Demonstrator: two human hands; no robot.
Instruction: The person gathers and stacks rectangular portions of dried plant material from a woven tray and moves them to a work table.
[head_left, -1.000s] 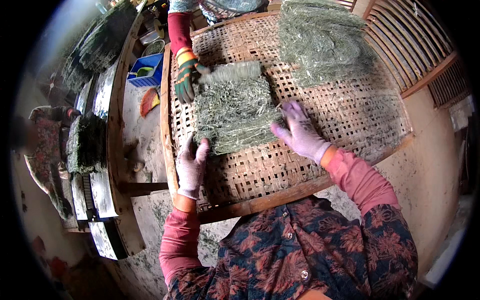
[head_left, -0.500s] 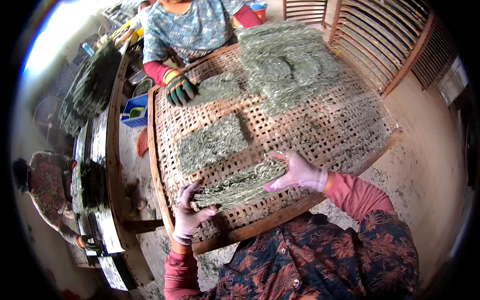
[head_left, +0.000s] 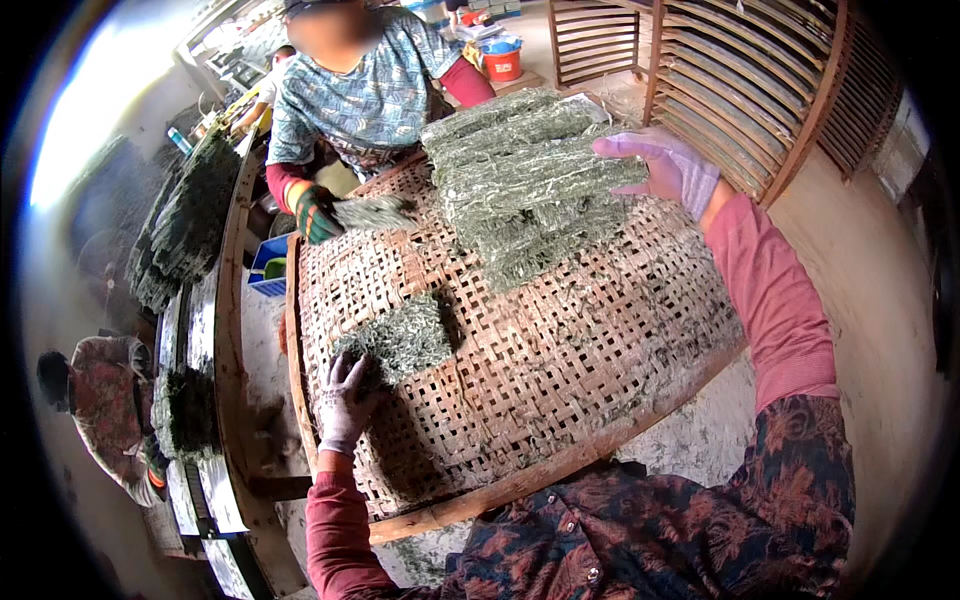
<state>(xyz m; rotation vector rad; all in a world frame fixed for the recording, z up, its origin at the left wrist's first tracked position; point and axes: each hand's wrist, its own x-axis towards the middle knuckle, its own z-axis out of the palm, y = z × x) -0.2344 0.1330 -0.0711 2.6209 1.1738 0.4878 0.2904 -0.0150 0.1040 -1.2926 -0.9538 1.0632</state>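
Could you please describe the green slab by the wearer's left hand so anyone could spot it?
Find the wide woven tray. Toward its left side, by the wearer's left hand, lies the slab. Unlike the big pile farther back, it is small and lies alone.

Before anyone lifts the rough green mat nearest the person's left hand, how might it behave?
The mat is probably light for its size, being a tangle of thin strands. It may shed bits, as loose green flecks dot the woven tray. Lying flat, it seems unlikely to roll.
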